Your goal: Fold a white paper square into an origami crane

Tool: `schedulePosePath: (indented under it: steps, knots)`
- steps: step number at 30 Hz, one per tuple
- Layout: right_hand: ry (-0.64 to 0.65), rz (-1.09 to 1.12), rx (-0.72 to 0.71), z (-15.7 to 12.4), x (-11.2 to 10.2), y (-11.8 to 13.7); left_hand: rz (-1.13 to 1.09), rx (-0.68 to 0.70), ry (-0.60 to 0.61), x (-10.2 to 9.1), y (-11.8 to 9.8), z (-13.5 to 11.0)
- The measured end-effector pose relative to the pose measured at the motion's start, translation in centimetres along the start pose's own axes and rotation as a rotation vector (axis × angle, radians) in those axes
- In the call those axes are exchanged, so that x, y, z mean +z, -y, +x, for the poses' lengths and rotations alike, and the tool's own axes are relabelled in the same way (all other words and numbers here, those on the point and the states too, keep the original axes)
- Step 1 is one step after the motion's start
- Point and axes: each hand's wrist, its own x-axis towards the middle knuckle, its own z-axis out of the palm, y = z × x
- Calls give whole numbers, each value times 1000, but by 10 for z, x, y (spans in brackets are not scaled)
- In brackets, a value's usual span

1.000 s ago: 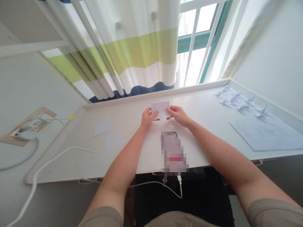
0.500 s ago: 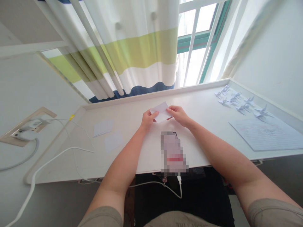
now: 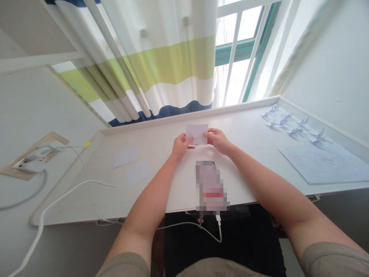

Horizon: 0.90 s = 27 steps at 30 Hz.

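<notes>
A small white sheet of paper (image 3: 196, 132) is held up between my two hands above the white desk (image 3: 161, 140). My left hand (image 3: 181, 146) pinches its lower left side, thumb on the near face. At its right side my right hand (image 3: 217, 139) grips the edge between thumb and fingers. The sheet looks flat, with its edges roughly level; whether it is folded in layers I cannot tell. Below the hands lies a phone (image 3: 211, 184), its screen blurred out, with a white cable plugged into its near end.
Several folded paper cranes (image 3: 300, 125) stand at the back right, behind a written lined sheet (image 3: 325, 165). White paper squares (image 3: 126, 156) lie on the left. White cables (image 3: 95, 181) run from a wall socket (image 3: 33, 156) across the desk's left side. A raised rim (image 3: 161, 120) borders the back.
The paper has turned in my hands from a slanted position to nearly level. My fingers have shifted slightly along its edges; the desk items stay put.
</notes>
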Motion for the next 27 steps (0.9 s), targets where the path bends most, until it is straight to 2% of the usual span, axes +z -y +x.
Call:
schedulePosePath:
  steps: [3, 9, 20, 23, 27]
  knots:
    - [34, -131, -9, -3, -1, 3, 22, 38, -43, -3, 0, 2]
    - [43, -196, -86, -5, -4, 7, 56, 26, 16, -3, -3, 0]
    - [87, 31, -35, 2, -8, 2, -128, -78, 48, -9, -5, 3]
    - [116, 35, -23, -1, -6, 5, -113, -38, 15, -8, -3, 3]
    - [139, -63, -34, -5, -4, 7, -22, 72, -55, -4, 0, 2]
